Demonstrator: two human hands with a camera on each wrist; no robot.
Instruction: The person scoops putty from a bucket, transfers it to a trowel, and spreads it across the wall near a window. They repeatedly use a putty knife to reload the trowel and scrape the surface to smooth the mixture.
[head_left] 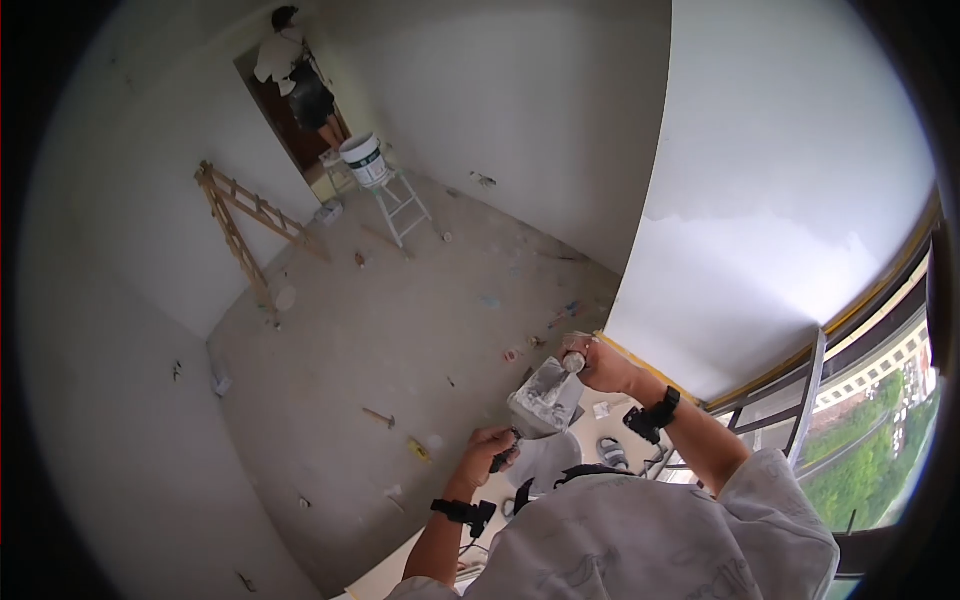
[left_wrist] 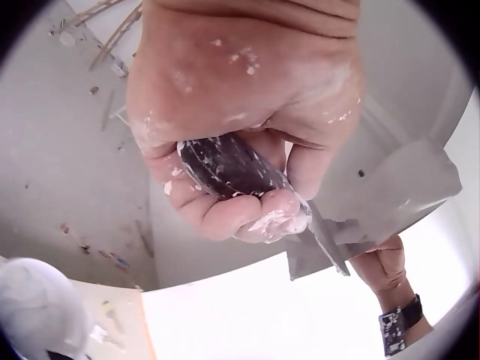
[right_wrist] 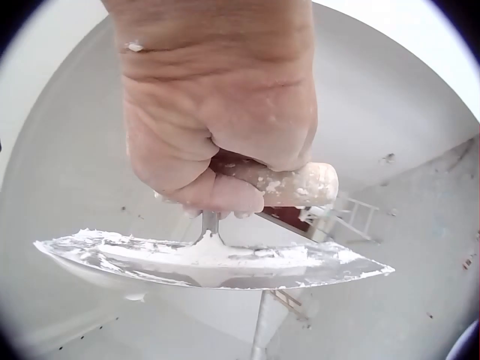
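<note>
My left hand [head_left: 490, 453] grips a putty knife by its dark, paint-flecked handle [left_wrist: 232, 166]; the thin metal blade [left_wrist: 328, 241] points away from the fingers. My right hand [head_left: 600, 364] is wrapped around the pale, round handle [right_wrist: 304, 184] of a plastering trowel [head_left: 547, 397]. White putty coats the trowel's metal blade [right_wrist: 217, 259], thickest along the middle and at the left end. In the head view the two tools meet near the trowel's lower edge, above a pale bucket [head_left: 545, 462]. White specks dot the left hand [left_wrist: 247, 82].
Across the room a person [head_left: 292, 70] stands raised at a doorway. Near them a white bucket [head_left: 365, 160] sits on a metal stepladder [head_left: 403, 208]. A wooden ladder [head_left: 240, 225] leans by the left wall. A hammer [head_left: 378, 417] lies on the floor. A window [head_left: 870, 410] is at right.
</note>
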